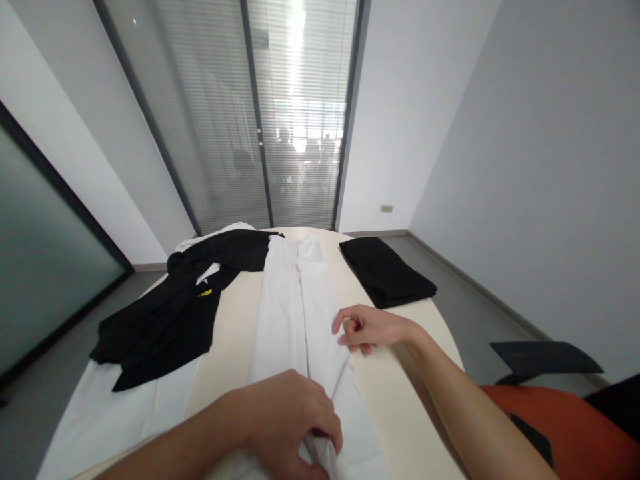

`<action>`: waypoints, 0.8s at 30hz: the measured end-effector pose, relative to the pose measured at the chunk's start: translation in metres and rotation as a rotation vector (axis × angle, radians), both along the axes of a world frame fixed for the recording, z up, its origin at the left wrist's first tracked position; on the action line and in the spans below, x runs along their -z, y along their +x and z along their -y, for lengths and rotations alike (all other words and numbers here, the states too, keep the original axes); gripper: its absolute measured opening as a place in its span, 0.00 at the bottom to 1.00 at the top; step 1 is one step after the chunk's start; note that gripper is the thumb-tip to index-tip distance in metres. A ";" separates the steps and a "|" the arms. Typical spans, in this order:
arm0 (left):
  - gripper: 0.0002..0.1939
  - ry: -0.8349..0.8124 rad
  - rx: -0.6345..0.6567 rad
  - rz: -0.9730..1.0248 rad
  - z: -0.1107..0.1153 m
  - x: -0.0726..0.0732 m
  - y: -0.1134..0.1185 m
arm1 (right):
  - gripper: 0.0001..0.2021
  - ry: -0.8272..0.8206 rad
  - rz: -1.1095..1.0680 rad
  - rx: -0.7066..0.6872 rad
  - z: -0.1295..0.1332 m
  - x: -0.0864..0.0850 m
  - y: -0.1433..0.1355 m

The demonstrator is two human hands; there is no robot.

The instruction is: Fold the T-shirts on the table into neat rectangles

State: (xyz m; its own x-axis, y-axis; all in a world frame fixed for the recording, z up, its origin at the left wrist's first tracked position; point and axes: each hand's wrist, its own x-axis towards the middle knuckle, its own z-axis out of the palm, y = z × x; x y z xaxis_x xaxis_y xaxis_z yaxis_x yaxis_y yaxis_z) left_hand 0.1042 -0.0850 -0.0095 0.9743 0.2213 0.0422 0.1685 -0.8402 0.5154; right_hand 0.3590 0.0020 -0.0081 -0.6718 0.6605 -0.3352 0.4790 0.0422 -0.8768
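White trousers [283, 313] lie lengthwise over the table, with a crease or seam running down their middle. At the near end, my left hand [285, 423] is closed on a fold of the trousers' fabric, thumb below and fingers over it. My right hand [367, 328] is at the trousers' right edge, its fingers loosely bent and apart with nothing visible between them. Whether its fingertips touch the cloth I cannot tell.
A folded black garment [387, 270] lies at the right. Crumpled black clothing [170, 327] with a yellow mark covers the left side, over white cloth [135, 400]. The table's rounded edge [453, 340] and an orange-seated chair [555, 427] are at the right.
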 end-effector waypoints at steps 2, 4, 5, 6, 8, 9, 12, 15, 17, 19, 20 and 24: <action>0.08 -0.013 0.029 0.011 0.002 -0.003 0.000 | 0.21 0.077 -0.003 0.038 -0.001 0.002 -0.001; 0.04 -0.038 0.055 0.060 0.003 -0.008 0.000 | 0.20 0.127 0.005 0.053 -0.001 0.004 -0.002; 0.03 -0.045 0.048 0.099 0.004 -0.010 0.000 | 0.19 0.143 0.011 0.052 -0.002 0.006 -0.002; 0.03 -0.042 0.035 0.138 0.005 -0.013 0.000 | 0.19 0.160 0.018 0.050 -0.002 0.007 -0.002; 0.02 -0.010 0.000 0.176 0.006 -0.017 -0.001 | 0.17 0.222 0.043 0.062 -0.003 0.008 -0.004; 0.03 0.012 -0.009 0.161 0.006 -0.018 -0.002 | 0.16 0.276 0.064 0.084 -0.003 0.009 -0.004; 0.06 0.042 0.028 0.043 0.006 -0.016 -0.002 | 0.14 0.482 0.155 0.182 -0.005 0.009 -0.007; 0.11 0.047 0.062 -0.016 0.009 -0.009 0.000 | 0.12 0.599 0.239 0.224 -0.006 0.010 -0.010; 0.15 0.069 0.061 -0.022 0.012 -0.005 0.002 | 0.12 0.613 0.265 0.223 -0.007 0.012 -0.012; 0.15 0.100 0.047 -0.010 0.015 -0.002 0.005 | 0.10 0.612 0.265 0.217 -0.007 0.013 -0.013; 0.13 0.111 0.021 0.004 0.016 -0.002 0.007 | 0.10 0.612 0.261 0.213 -0.008 0.014 -0.014; 0.09 0.165 -0.367 0.065 0.003 -0.005 0.008 | 0.11 0.666 0.323 0.286 -0.009 0.015 -0.016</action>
State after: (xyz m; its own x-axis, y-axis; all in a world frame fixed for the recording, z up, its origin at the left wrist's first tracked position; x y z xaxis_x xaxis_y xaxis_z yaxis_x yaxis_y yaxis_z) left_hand 0.1124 -0.0884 -0.0041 0.8262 0.5387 0.1649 0.4440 -0.8028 0.3978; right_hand 0.3429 0.0110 -0.0232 -0.3825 0.9230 0.0414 0.7772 0.3456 -0.5259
